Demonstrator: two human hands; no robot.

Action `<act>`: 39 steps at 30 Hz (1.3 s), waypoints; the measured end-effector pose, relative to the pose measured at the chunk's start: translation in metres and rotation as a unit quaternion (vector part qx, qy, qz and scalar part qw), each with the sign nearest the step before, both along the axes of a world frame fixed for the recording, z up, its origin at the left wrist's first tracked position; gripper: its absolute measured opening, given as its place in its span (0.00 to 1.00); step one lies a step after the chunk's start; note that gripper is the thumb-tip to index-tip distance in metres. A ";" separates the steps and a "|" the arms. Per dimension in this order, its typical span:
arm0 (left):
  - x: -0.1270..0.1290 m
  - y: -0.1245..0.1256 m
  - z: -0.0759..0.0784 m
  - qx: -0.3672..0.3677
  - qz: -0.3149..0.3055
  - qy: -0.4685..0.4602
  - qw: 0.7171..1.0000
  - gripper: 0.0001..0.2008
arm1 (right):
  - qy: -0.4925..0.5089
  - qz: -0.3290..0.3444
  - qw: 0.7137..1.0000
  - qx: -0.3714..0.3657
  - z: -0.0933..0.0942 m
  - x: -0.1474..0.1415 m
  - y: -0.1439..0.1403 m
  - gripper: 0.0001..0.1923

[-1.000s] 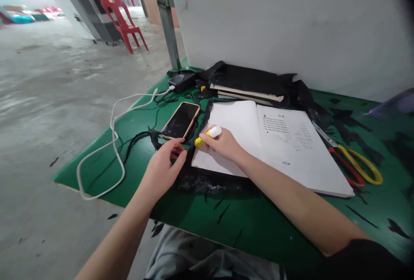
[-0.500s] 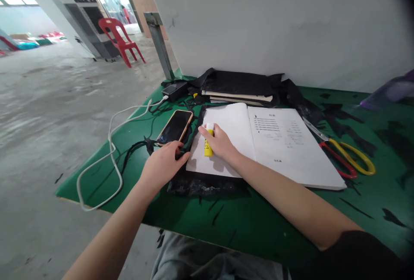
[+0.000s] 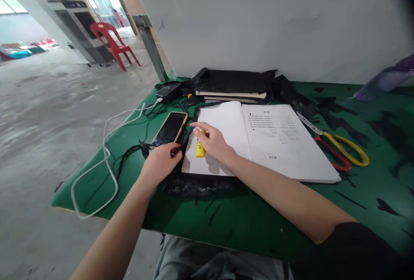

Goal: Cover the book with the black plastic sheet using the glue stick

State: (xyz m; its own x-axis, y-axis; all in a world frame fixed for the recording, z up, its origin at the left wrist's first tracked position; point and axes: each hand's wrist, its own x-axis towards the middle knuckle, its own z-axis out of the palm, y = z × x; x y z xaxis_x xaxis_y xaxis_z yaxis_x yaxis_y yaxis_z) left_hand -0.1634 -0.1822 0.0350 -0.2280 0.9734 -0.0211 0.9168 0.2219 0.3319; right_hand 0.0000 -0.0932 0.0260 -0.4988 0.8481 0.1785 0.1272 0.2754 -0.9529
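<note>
Yellow glue stick (image 3: 200,148) clutched in right hand (image 3: 211,143), upright on the open book's (image 3: 258,140) blank left page; print opposite unreadable. Left hand (image 3: 161,162) pinches black strip beside it.

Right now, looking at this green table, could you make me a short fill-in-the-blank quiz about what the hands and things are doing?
1. The right hand holds a ____ glue stick over the blank page of the open book.
2. The left hand rests just below the ____ with the dark screen.
3. The scissors, with yellow and red handles, lie to the ____ of the book.

Missing words: yellow; phone; right
</note>
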 end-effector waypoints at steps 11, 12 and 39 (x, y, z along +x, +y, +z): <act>-0.006 -0.006 -0.003 0.043 0.021 -0.072 0.996 0.19 | 0.237 0.092 0.940 -0.226 0.008 -0.001 0.004 0.17; -0.006 -0.006 -0.003 0.047 0.023 -0.078 0.996 0.19 | 0.228 0.081 0.944 -0.222 0.008 -0.001 0.004 0.16; -0.001 -0.004 -0.009 0.088 0.034 -0.289 0.953 0.20 | -0.089 0.054 0.994 -0.011 -0.020 -0.002 0.002 0.16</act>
